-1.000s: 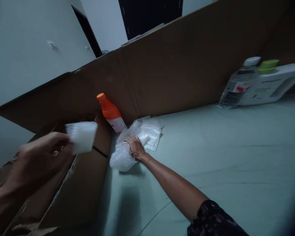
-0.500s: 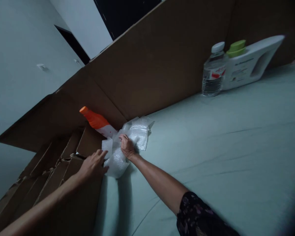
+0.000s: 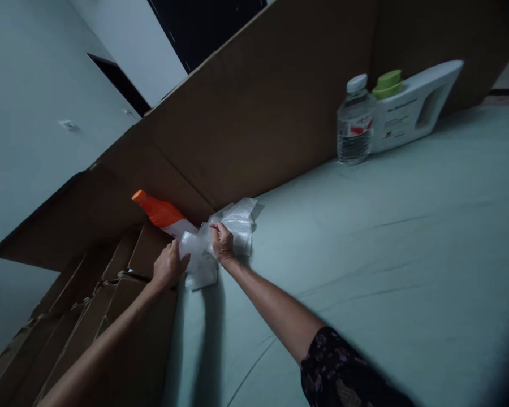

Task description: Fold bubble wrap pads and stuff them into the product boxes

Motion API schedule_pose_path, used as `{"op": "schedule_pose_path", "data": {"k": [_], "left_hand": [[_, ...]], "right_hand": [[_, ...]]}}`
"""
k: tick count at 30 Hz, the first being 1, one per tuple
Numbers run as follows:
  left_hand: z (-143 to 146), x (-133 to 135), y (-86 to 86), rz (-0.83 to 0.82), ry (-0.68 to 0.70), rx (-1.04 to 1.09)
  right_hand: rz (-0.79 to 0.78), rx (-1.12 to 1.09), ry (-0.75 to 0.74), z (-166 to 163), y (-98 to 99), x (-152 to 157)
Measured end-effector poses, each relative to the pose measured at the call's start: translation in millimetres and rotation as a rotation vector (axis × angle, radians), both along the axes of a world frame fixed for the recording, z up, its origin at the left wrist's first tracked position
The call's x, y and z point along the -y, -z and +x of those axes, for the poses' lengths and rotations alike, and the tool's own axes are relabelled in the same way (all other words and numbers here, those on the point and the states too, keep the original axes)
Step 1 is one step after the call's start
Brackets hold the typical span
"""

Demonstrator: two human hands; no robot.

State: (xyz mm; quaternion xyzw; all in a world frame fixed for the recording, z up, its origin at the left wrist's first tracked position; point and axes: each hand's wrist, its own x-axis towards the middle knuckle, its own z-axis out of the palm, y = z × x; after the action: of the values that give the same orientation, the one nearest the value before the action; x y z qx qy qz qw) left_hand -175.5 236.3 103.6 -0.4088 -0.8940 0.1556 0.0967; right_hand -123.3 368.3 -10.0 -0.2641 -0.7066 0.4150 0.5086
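Observation:
Crumpled clear bubble wrap (image 3: pixel 202 272) lies on the pale green surface, in the corner between the cardboard walls. My right hand (image 3: pixel 223 243) is closed on its middle, fingers curled into a pinch. On the wrap's left edge, my left hand (image 3: pixel 168 265) is closed too, with the fingertips partly hidden. More of the bubble wrap (image 3: pixel 241 217) spreads out to the right of my right hand. Just behind the wrap, an orange-topped bottle (image 3: pixel 163 213) with a whitish lower part leans to the left; its base is hidden.
A tall cardboard wall (image 3: pixel 271 107) runs along the back. Cardboard dividers (image 3: pixel 89 316) form several compartments at left. A clear water bottle (image 3: pixel 353 133) and a white jug (image 3: pixel 407 116) with a green cap stand at right on the pale green surface (image 3: pixel 385 271).
My left hand has gone from spread fingers to closed on the wrap's edge. The wrap's lower part has shifted up slightly. My view has moved a little, sliding the bottles left.

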Motion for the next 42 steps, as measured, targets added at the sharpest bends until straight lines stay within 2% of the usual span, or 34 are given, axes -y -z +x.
{"op": "schedule_pose_path", "data": {"k": [2,6,8,13,19,22,25,28,31,34,36,39,42], "left_hand": [[-2,-12,21.3,0.054,0.008,-0.002],[5,-29,76.5,0.129,-0.027,0.005],[8,-31,93.3,0.160,-0.043,0.008],[9,-21,104.7,0.210,-0.029,0.034],[18,-13,111.7,0.279,-0.024,0.073],[23,-13,102.7,0.305,0.003,0.114],[39,2,80.6,0.355,0.017,0.117],[60,46,48.4,0.436,0.075,0.046],[69,119,12.8,0.538,0.140,-0.170],[65,194,-15.5,0.530,-0.008,-0.280],[61,230,-26.5,0.482,-0.113,-0.241],[57,249,-33.5,0.409,-0.266,-0.097],[60,243,-36.5,0.482,-0.379,0.040]], "right_hand": [[0.077,0.054,0.001,8,-3.1,-6],[0.235,0.249,-0.072,21,1.4,-6],[0.284,0.353,-0.106,21,5.0,-4],[0.346,0.501,-0.126,18,6.0,-2],[0.391,0.540,-0.101,18,4.2,-3],[0.399,0.533,-0.073,18,4.9,-4],[0.394,0.508,-0.033,18,5.3,-6],[0.383,0.456,0.042,18,5.3,-9],[0.394,0.393,0.111,19,3.4,-9],[0.445,0.344,0.115,23,-0.9,-3],[0.491,0.321,0.094,28,-3.8,5],[0.567,0.309,0.045,39,-5.6,24],[0.652,0.332,-0.030,57,-4.7,44]]}}
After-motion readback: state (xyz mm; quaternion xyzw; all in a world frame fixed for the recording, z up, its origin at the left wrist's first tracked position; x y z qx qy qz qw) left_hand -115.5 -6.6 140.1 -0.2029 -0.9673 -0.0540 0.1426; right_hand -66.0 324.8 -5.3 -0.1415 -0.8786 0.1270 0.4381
